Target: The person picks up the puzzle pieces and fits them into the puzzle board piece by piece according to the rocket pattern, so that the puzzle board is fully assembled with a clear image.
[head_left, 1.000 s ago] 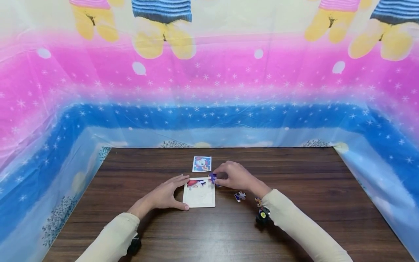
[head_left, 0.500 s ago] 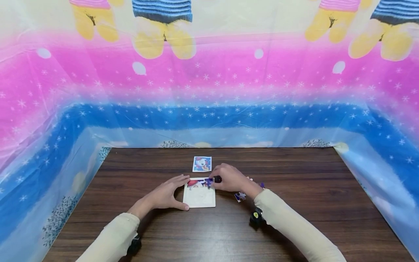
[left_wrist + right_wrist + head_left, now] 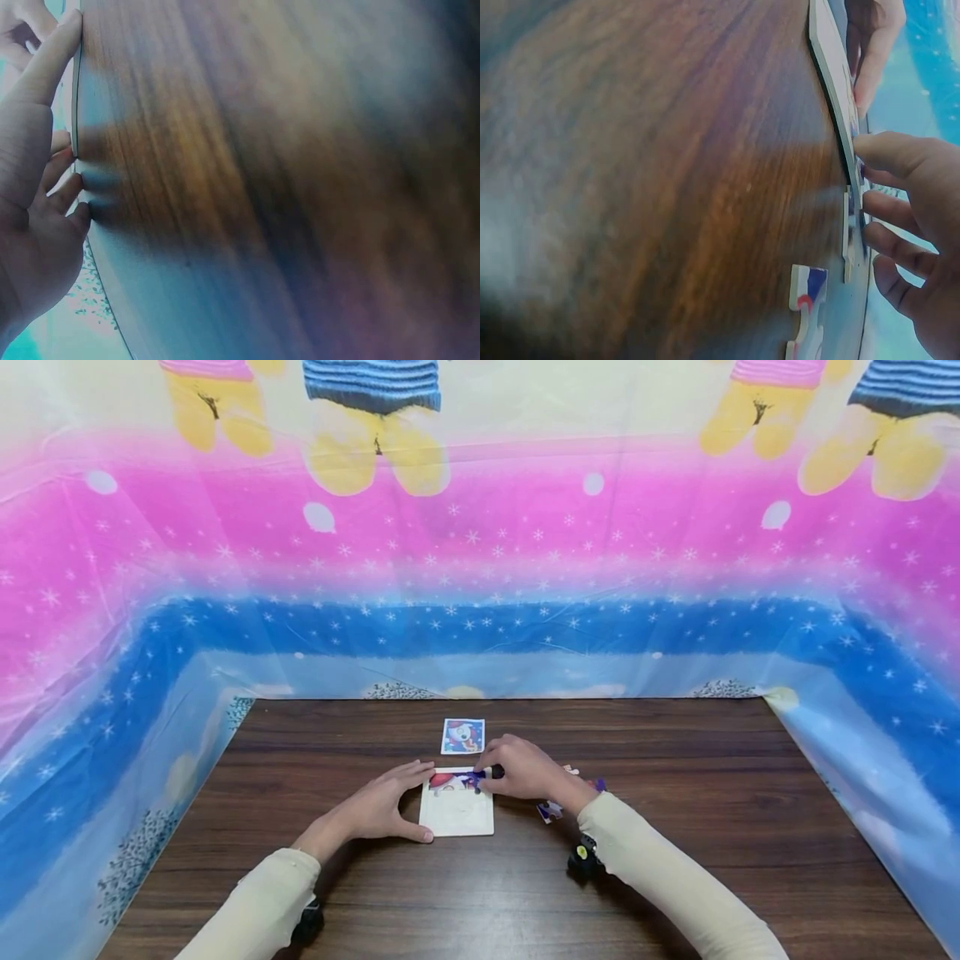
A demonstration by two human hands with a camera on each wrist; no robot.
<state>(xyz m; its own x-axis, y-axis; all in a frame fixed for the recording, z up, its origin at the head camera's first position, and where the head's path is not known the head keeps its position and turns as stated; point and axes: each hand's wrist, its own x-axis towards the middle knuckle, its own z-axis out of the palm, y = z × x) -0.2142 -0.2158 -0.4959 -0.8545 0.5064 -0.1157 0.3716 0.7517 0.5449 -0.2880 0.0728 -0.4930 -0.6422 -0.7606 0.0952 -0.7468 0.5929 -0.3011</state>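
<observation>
A white puzzle board [image 3: 456,817] lies flat in front of me, with red-and-white puzzle pieces [image 3: 444,781] along its top left. My left hand [image 3: 378,802] spans the board's left side, fingertips at the upper left corner and thumb at the lower left one, fingers spread. At the board's top right corner, the thumb and index finger of my right hand [image 3: 525,768] pinch a purple puzzle piece [image 3: 477,782], partly hidden by the fingertips. Beyond the right hand's fingers, the right wrist view shows the board [image 3: 831,67] edge-on.
A small printed picture card [image 3: 462,736] lies behind the board. Loose puzzle pieces [image 3: 550,811] lie by my right wrist, partly covered by the forearm; one piece [image 3: 808,289] shows closer in the right wrist view. A patterned cloth [image 3: 480,627] hangs around the brown wooden table [image 3: 480,902].
My right hand has moved slightly left and down, bringing the purple piece from the board's right edge into its top right corner. My left hand and the board have stayed still.
</observation>
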